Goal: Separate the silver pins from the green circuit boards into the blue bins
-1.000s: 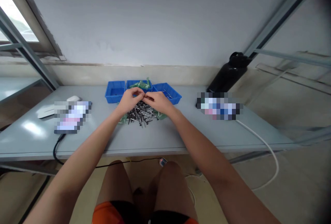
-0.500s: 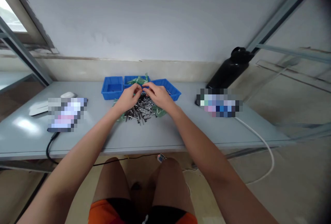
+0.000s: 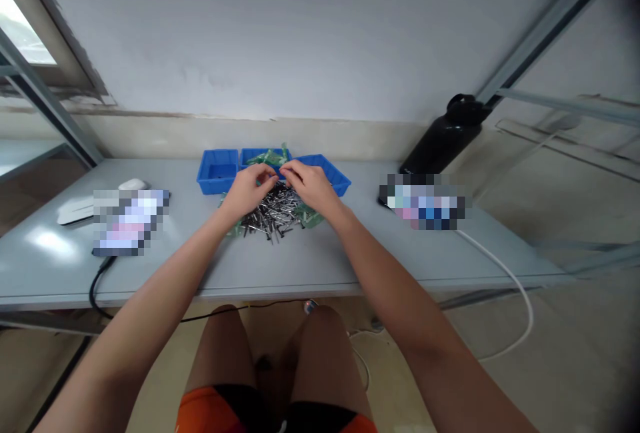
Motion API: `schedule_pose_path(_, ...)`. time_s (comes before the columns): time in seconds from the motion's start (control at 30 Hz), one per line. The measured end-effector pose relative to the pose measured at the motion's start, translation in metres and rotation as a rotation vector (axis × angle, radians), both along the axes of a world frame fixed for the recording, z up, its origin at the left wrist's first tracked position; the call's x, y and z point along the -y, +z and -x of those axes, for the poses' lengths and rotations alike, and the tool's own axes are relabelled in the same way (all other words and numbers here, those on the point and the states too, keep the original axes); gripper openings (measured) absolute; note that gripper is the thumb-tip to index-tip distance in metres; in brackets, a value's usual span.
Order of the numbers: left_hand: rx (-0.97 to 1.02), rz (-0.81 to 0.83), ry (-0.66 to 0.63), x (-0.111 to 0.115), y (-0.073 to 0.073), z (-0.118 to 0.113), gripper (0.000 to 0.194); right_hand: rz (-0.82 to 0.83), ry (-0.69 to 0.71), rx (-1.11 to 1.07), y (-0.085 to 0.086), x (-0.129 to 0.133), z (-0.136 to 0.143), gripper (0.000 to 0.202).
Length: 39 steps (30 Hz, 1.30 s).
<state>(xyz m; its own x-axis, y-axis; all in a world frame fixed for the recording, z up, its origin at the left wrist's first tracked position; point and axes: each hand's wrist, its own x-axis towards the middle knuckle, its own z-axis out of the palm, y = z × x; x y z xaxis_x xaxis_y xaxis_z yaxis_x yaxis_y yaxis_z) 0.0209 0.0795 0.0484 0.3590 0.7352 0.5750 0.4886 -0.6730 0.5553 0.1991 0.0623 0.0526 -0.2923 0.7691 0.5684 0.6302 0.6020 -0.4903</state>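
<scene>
A loose heap of dark and silvery screws (image 3: 274,214) lies on the grey table, with green plastic film (image 3: 311,216) showing at its sides. Over the heap's far side, my left hand (image 3: 254,188) has its fingers bent together in a pinch; whatever is between them is too small to make out. My right hand (image 3: 309,183) is close beside it, fingertips pressed together, and what they hold is hidden too. Just behind the hands stand a left blue bin (image 3: 219,183), a middle blue bin (image 3: 245,157) with green plastic (image 3: 270,156) in it, and a right blue bin (image 3: 340,183).
On the left of the table (image 3: 295,266) lie a phone (image 3: 133,223) with a black cable and a white case (image 3: 133,184). To the right, another phone (image 3: 425,208) with a white cable leans by a black bottle (image 3: 443,136). A wall rises behind.
My right hand has shifted slightly to the right, widening the small gap between my fingertips. The bins and the heap of screws look the same.
</scene>
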Motion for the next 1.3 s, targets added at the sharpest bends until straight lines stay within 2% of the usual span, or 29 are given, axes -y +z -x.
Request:
schedule_pose_path(0.2,0.121,0.04,0.022,-0.0006,0.0023,-0.0011,0.01,-0.005,-0.02,0.052,-0.0038,-0.0046,-0.0011,0.023)
schedule_pose_path(0.37,0.204,0.14,-0.057,0.0032,0.0065,-0.0016,0.014,-0.008,-0.006,0.103,-0.0052,-0.0043,0.0008,0.024)
schedule_pose_path(0.53,0.27,0.232,-0.097,-0.0008,0.0061,0.0008,0.02,0.004,-0.001,0.03,-0.0032,-0.0006,0.0024,0.026)
schedule_pose_path(0.73,0.248,0.18,-0.105,0.0002,0.0047,-0.0006,0.013,0.0,0.011,0.022,-0.0033,0.0002,0.0031,0.024)
schedule_pose_path(0.9,0.278,0.219,-0.09,0.0021,0.0041,-0.0023,0.012,-0.002,-0.011,0.023,-0.0015,0.0001,0.0018,0.025)
schedule_pose_path(1.07,0.101,0.065,-0.062,0.0029,0.0013,-0.002,0.004,0.015,-0.023,0.034,-0.0025,-0.0014,0.0016,0.026)
schedule_pose_path(1.3,0.066,0.041,-0.043,0.0,-0.0013,-0.0006,0.007,-0.012,-0.028,0.053,-0.0021,-0.0013,0.0009,0.024)
